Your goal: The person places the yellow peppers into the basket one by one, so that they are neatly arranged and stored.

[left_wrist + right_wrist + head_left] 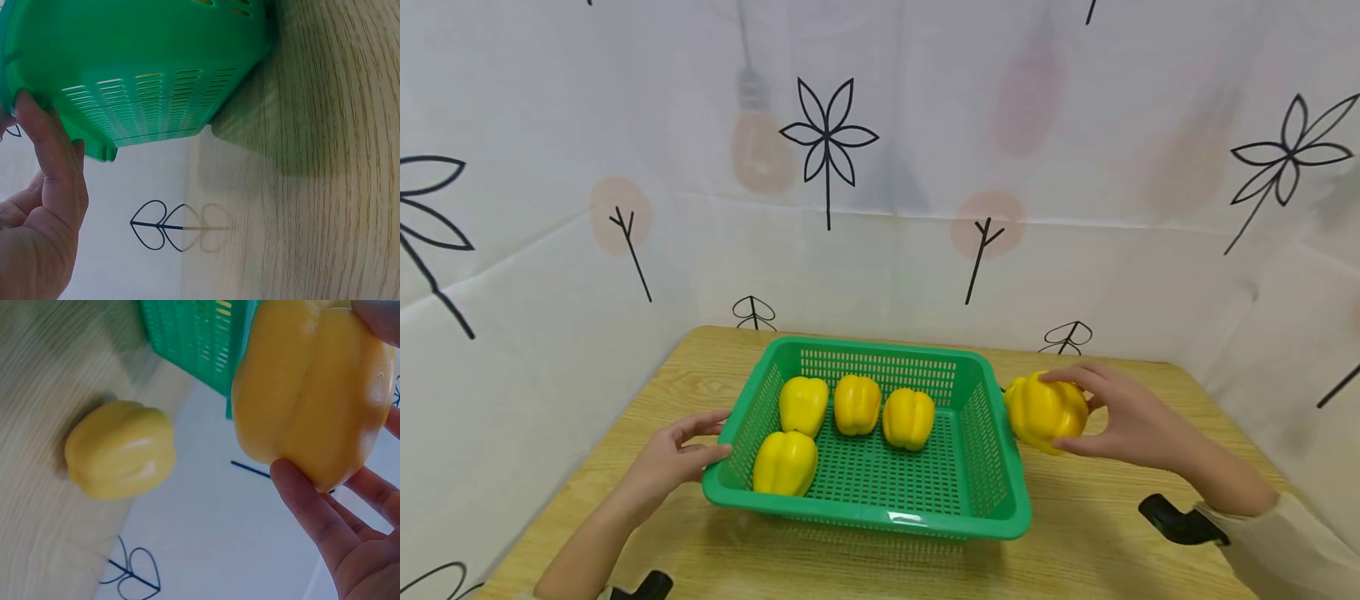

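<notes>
In the head view a green plastic basket [868, 522] sits on the table with several yellow bell peppers [857, 404] inside, mostly along its left and back. My left hand [673, 454] holds the basket's left rim; in the left wrist view its fingertips [28, 112] lie at and below the rim. Just beyond the basket's right side, my right hand [1123, 421] grips a yellow bell pepper [1047, 412] between thumb and fingers, off the table. Another yellow bell pepper [122, 450] lies on the table in the right wrist view; the held one mostly hides it from the head camera.
The wooden table [1097, 517] stretches around the basket on every side. A pale cloth [887, 275] printed with plants and light bulbs hangs behind the table and along both sides. Black straps [1180, 521] show at both wrists.
</notes>
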Demonstrator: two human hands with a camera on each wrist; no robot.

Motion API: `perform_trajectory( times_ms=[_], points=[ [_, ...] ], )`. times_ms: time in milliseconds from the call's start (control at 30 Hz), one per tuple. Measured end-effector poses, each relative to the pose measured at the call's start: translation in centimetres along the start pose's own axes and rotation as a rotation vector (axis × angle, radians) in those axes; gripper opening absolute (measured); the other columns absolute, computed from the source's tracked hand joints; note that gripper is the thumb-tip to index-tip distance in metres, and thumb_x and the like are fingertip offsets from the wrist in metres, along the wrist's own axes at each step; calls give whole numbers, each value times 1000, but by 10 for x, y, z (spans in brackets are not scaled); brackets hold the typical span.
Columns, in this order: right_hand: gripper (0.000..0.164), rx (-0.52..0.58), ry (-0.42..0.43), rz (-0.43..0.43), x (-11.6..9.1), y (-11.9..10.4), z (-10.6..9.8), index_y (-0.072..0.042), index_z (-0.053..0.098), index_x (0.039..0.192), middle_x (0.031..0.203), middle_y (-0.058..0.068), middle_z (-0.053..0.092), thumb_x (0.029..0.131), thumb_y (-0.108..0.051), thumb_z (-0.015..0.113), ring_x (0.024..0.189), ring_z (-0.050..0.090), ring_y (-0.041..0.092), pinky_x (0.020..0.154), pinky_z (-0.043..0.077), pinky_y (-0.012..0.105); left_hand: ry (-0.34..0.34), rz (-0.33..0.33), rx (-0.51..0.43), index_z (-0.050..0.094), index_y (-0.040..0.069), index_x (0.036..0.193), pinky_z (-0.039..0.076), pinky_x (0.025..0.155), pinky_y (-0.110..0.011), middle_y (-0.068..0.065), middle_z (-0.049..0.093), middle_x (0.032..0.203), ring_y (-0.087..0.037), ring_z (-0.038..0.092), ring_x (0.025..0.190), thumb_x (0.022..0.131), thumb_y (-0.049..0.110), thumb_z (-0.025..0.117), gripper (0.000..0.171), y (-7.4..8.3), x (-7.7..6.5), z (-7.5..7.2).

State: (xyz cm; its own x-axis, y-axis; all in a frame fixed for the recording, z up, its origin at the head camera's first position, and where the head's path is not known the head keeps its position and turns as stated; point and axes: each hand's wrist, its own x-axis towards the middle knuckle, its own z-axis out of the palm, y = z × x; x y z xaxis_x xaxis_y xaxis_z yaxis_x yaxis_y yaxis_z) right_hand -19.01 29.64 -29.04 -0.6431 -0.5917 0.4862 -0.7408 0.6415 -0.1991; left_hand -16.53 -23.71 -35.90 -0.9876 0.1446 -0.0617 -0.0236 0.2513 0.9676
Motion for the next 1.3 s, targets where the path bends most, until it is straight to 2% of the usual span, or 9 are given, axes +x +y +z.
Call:
perform_trajectory(
  times_ms=[300, 833, 1033, 1133, 1300],
  points=[
    [67, 63, -22, -16, 17, -10, 9, -13, 58, 119, 109, 0, 51, 60, -18, 88, 84, 52, 10, 61, 52, 25, -5, -8, 4, 37, 3, 142, 53, 71, -37, -23, 40, 134, -21, 62, 93, 88, 21, 67, 64, -2, 2, -2],
    [65, 103, -88, -56, 49, -27, 27, -17, 57, 121, 113, -1, 53, 65, -31, 85, 84, 48, 10, 61, 50, 26, -5, 8, 25, 39, 5, 141, 53, 71, -37, -23, 40, 133, -19, 62, 94, 88, 22, 66, 63, -3, 1, -3],
    [64, 139, -113, -92, 64, -37, 38, -17, 55, 123, 112, 0, 52, 68, -34, 83, 79, 50, 8, 62, 49, 24, 1, 5, 18, 39, 5, 141, 53, 71, -37, -23, 41, 133, -21, 62, 95, 88, 22, 66, 62, -4, 0, -3],
    [64, 176, -126, -90, 69, -42, 43, -17, 55, 124, 115, 1, 51, 69, -35, 83, 82, 50, 9, 64, 50, 26, 7, -12, 4, 39, 6, 141, 53, 72, -37, -22, 41, 133, -22, 62, 96, 87, 23, 67, 63, -4, 1, -2],
    [65, 211, -130, -100, 78, -49, 53, -17, 56, 124, 115, 0, 50, 68, -36, 83, 89, 48, 10, 67, 50, 27, -1, 1, -2, 38, 5, 141, 53, 72, -37, -23, 40, 133, -22, 61, 97, 88, 23, 66, 63, -4, 0, -1]
  ],
)
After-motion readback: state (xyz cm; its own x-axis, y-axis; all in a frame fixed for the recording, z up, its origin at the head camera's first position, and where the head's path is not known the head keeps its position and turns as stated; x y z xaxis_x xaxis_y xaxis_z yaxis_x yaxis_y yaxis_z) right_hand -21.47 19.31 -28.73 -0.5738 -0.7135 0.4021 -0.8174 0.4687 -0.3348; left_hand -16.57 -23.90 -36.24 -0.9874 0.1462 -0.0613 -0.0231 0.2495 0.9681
